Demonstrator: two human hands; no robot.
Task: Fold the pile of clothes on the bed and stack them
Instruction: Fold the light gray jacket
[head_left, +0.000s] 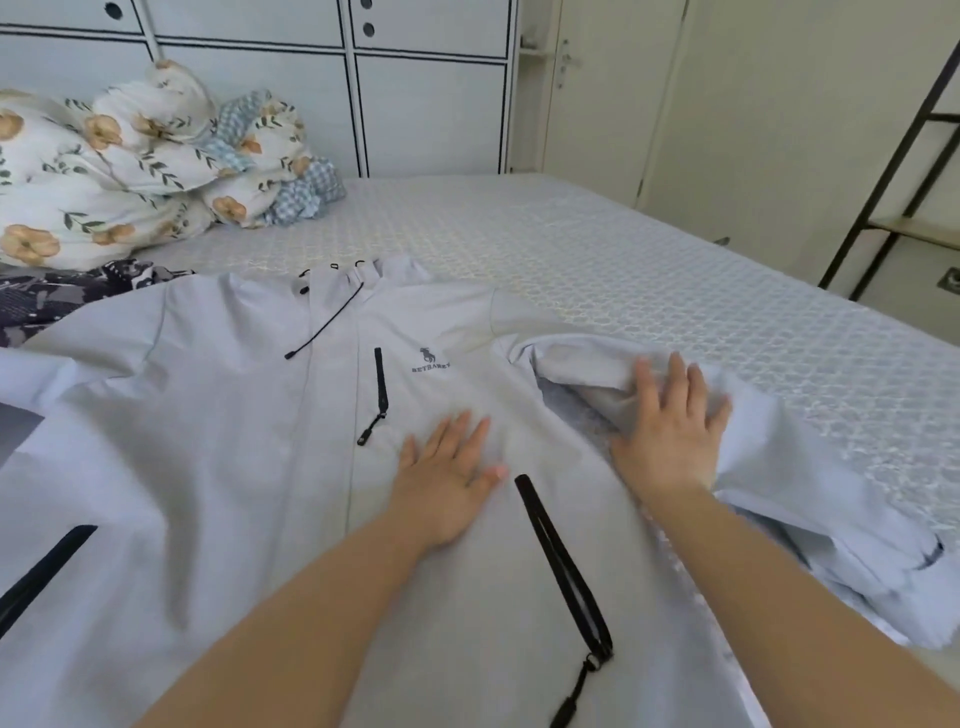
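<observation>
A pale grey jacket with black zips and a small chest logo lies face up across the near part of the bed. My left hand lies flat on the jacket's front, fingers straight, just right of the chest pocket zip. My right hand rests with spread fingers on the jacket's crumpled right sleeve, which lies bunched beside the body. A dark patterned garment peeks out behind the jacket's left shoulder.
A heaped floral duvet fills the bed's far left corner against white cabinet doors. The bed's patterned grey cover stretches away on the right. A black metal shelf frame stands beyond the bed's right edge.
</observation>
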